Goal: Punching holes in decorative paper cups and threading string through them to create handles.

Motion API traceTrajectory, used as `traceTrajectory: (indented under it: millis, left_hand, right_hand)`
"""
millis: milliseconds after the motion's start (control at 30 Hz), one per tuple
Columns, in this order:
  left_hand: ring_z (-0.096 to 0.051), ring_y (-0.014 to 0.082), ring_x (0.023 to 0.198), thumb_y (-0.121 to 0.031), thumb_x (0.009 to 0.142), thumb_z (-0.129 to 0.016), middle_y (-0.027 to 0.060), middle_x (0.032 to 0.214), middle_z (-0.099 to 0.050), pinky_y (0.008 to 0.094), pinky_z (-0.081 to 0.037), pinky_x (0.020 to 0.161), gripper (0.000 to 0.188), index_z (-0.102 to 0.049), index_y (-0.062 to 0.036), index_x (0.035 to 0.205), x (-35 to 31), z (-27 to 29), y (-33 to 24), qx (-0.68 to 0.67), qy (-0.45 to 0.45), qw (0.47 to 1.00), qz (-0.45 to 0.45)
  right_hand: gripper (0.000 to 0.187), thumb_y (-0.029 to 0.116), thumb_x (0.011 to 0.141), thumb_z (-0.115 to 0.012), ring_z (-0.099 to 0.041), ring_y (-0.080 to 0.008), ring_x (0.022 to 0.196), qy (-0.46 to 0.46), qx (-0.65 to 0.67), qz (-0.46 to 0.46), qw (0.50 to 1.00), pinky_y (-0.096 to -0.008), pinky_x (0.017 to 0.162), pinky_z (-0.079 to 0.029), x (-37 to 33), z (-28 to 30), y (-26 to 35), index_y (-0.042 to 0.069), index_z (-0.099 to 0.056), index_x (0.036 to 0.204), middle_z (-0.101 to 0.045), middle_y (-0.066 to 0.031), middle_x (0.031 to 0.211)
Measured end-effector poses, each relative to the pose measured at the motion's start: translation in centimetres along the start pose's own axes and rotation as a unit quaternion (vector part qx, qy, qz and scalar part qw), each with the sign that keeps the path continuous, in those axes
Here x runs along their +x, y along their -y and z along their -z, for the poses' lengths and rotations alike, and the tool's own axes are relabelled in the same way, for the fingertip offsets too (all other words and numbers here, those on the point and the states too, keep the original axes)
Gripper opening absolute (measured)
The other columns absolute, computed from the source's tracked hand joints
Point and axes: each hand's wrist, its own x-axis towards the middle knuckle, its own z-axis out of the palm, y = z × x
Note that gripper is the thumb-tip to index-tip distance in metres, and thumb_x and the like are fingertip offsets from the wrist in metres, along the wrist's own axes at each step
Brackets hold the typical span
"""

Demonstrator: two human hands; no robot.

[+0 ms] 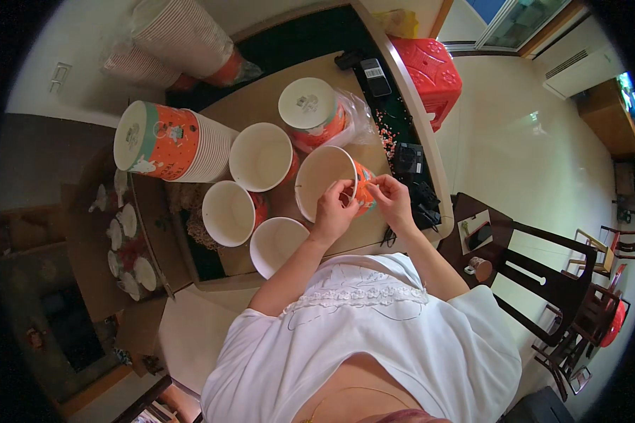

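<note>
A paper bucket, white inside with an orange printed outside, lies tilted on the table in front of me, its mouth toward the left. My left hand is at its near rim, thumb and fingers pinched together. Against the bucket's printed outer wall is my right hand, also in a pinch. Whatever small thing sits between the fingertips is too small to make out. Around it stand other open buckets, one beyond, one to the left and one close to my left forearm.
At the left lies a nested stack of buckets; bagged stacks are behind it. An upturned bucket has clear plastic beside it. Pink bits, a black device and cables line the right edge. A red stool stands beyond.
</note>
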Motion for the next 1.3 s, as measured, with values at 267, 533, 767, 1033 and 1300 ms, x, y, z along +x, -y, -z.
traceTrajectory:
  millis: [267, 533, 767, 1033, 1300]
  left_hand:
    - [-0.06, 0.0101, 0.072, -0.001, 0.074, -0.063, 0.0053, 0.085, -0.063, 0.0244, -0.049, 0.065, 0.03, -0.059, -0.0001, 0.103, 0.0, 0.0, -0.2, 0.015, 0.01, 1.0, 0.007]
    - [-0.06, 0.0104, 0.071, -0.001, 0.075, -0.062, 0.0057, 0.085, -0.063, 0.0246, -0.049, 0.064, 0.03, -0.059, -0.0008, 0.105, 0.0, -0.1, -0.8, 0.018, 0.017, 1.0, -0.001]
    - [-0.061, 0.0142, 0.067, -0.002, 0.074, -0.061, 0.009, 0.082, -0.062, 0.0269, -0.05, 0.061, 0.031, -0.058, -0.0002, 0.104, -0.1, -0.2, -0.7, 0.005, 0.034, 0.999, 0.002]
    - [-0.063, 0.0208, 0.069, -0.008, 0.083, -0.056, 0.0123, 0.084, -0.063, 0.0307, -0.05, 0.062, 0.019, -0.059, -0.0006, 0.1, 0.3, -0.7, 0.9, -0.008, 0.006, 0.999, -0.043]
    - [-0.062, 0.0323, 0.072, -0.012, 0.085, -0.054, 0.0149, 0.078, -0.062, 0.0411, -0.047, 0.063, 0.009, -0.059, -0.0044, 0.086, 1.0, -0.9, 0.5, 0.133, 0.015, 0.986, -0.096]
  right_hand:
    - [0.011, 0.008, 0.082, -0.064, -0.054, -0.0079, 0.062, -0.05, -0.053, 0.049, 0.996, -0.0222, 0.052, -0.043, -0.2, -0.7, 0.3, 0.0, -0.056, 0.082, -0.058, -0.0043, 0.07]
    - [0.009, 0.005, 0.082, -0.063, -0.058, -0.0115, 0.069, -0.06, -0.1, 0.06, 0.991, -0.0242, 0.055, -0.048, -0.4, -0.8, 1.2, -0.001, -0.057, 0.084, -0.06, -0.008, 0.079]
    - [0.008, 0.005, 0.082, -0.063, -0.059, -0.0125, 0.07, -0.052, -0.113, 0.06, 0.99, -0.0239, 0.055, -0.049, -0.3, -0.7, 1.2, -0.001, -0.057, 0.084, -0.059, -0.0082, 0.08]
    - [0.009, 0.006, 0.082, -0.064, -0.059, -0.0144, 0.07, -0.04, -0.135, 0.075, 0.987, -0.0247, 0.056, -0.049, -0.2, -0.4, 0.6, -0.001, -0.058, 0.085, -0.06, -0.0087, 0.08]
    - [0.008, 0.007, 0.087, -0.058, -0.057, -0.0085, 0.065, -0.02, -0.14, 0.093, 0.986, -0.0213, 0.058, -0.047, -0.2, -0.1, -0.7, -0.001, -0.057, 0.087, -0.059, -0.0042, 0.075]
